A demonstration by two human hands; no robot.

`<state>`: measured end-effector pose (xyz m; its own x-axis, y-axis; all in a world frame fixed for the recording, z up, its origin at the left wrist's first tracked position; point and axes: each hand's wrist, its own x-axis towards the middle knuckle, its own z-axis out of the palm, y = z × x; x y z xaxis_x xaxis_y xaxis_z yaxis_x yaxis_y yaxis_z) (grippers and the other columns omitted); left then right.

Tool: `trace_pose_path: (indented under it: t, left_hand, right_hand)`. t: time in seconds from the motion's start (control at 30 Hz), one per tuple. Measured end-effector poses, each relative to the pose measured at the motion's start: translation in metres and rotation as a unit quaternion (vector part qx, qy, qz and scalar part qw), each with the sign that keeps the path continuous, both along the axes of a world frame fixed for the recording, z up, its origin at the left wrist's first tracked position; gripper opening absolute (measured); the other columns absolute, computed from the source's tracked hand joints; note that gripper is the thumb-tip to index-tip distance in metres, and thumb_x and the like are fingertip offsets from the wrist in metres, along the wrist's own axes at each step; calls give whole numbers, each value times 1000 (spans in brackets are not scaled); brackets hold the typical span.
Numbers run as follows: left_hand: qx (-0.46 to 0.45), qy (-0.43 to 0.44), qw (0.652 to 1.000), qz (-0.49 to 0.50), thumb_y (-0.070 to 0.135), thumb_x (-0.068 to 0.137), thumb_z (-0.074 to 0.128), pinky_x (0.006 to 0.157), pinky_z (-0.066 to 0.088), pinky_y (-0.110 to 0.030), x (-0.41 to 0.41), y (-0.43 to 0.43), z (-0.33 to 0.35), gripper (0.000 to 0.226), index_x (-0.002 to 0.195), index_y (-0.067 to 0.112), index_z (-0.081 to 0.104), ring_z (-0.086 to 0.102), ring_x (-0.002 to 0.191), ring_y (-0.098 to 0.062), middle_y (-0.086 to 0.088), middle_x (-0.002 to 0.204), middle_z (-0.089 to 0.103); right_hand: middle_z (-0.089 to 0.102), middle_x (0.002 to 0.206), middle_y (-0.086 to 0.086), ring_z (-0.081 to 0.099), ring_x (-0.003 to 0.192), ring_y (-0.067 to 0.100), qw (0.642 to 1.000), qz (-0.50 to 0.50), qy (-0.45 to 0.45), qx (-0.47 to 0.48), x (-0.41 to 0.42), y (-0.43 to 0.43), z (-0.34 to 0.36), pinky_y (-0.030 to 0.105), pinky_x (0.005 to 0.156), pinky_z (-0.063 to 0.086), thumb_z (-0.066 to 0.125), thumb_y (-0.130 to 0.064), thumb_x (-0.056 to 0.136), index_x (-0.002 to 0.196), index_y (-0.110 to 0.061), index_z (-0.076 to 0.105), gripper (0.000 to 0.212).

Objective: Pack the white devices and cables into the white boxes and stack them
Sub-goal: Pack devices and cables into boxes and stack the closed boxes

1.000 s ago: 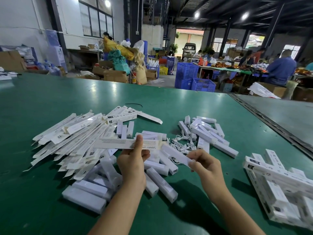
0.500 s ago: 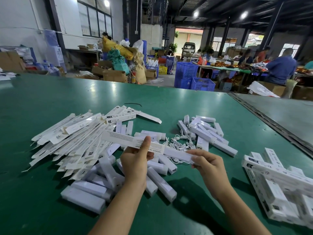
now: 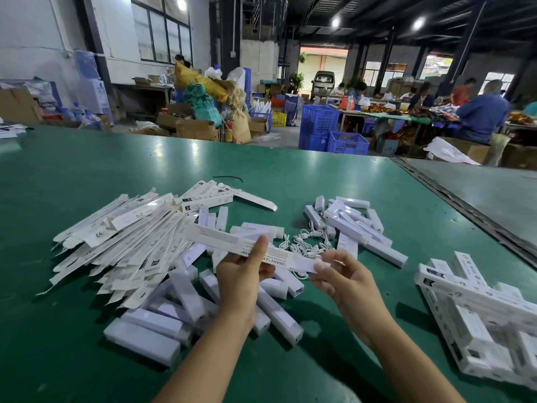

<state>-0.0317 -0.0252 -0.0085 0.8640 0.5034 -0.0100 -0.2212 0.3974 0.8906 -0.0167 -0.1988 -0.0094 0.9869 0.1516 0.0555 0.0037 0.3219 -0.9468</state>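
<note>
My left hand (image 3: 241, 274) grips a long white box (image 3: 223, 239) above the green table (image 3: 87, 175), thumb on top, and the box slants down to the right. My right hand (image 3: 345, 279) pinches the end of a white device (image 3: 305, 263) that sticks out of the box's right end. Under my hands lies a heap of loose white devices (image 3: 174, 312). Behind them sits a tangle of white cables (image 3: 308, 242). A fan of flat, unfolded boxes (image 3: 125, 237) lies on the left. Packed boxes (image 3: 476, 309) are stacked crosswise on the right.
A second group of white devices (image 3: 357, 225) lies behind the cables. A metal seam (image 3: 465, 205) separates this table from a grey one on the right. Blue crates (image 3: 328, 132), cardboard boxes and seated people fill the hall beyond the far edge.
My right hand brought the white device up to the box's right end and pushed it in, so only its tip shows now. The box tilted, its right end dropping lower.
</note>
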Motion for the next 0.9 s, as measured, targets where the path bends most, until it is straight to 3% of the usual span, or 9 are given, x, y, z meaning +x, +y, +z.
trace_pose_path:
  t: [0.1,0.2,0.37,0.57,0.7,0.87,0.9]
  left_hand:
    - [15,-14,1000,7,42,60,79,53,55,-20,1,-1,-1,37,84,13,72,73,64,-17,-4,76,77]
    - [39,-29,999,5,37,63,79,54,56,-21,-1,-6,-3,28,80,16,73,74,67,-18,-4,76,77]
    - [52,-41,998,0,36,65,80,56,56,-22,-1,-10,-5,27,81,15,73,74,70,-19,-4,78,77]
    - [15,-25,999,12,40,63,80,55,56,-22,2,-6,-4,35,84,14,73,74,68,-20,-5,77,77]
    - [24,-18,999,-10,48,56,80,56,57,-23,0,-9,-5,44,83,13,73,74,69,-22,-7,79,77]
    - [48,-21,997,-58,54,54,80,58,57,-24,-3,-15,-5,35,76,27,78,75,73,-21,-7,80,77]
    - [44,-22,997,-66,55,53,80,58,56,-23,-3,-15,-4,41,77,22,77,75,73,-21,-8,81,77]
  right_hand:
    - [69,79,7,72,79,24,997,-77,10,-10,0,4,-1,24,72,58,80,-19,64,89,-3,61,35]
    - [72,76,8,73,79,25,996,-81,26,9,-1,9,-4,21,69,58,80,-14,65,88,1,64,32]
    - [75,88,10,71,68,24,999,-36,6,-27,-8,17,-4,22,57,55,65,-10,90,95,-6,72,9]
    - [72,112,1,65,53,24,998,26,-21,-61,-15,15,3,25,47,45,54,-58,82,122,-27,60,52]
    - [70,117,-1,62,50,25,995,79,-19,-50,-17,15,6,25,48,43,50,-72,79,124,-39,59,56]
    - [56,140,-8,61,47,24,976,217,0,-5,-17,16,6,29,51,50,31,-78,84,138,-45,46,65]
    - [56,140,-9,61,47,25,971,239,5,16,-17,14,7,29,51,51,31,-80,82,136,-49,48,65]
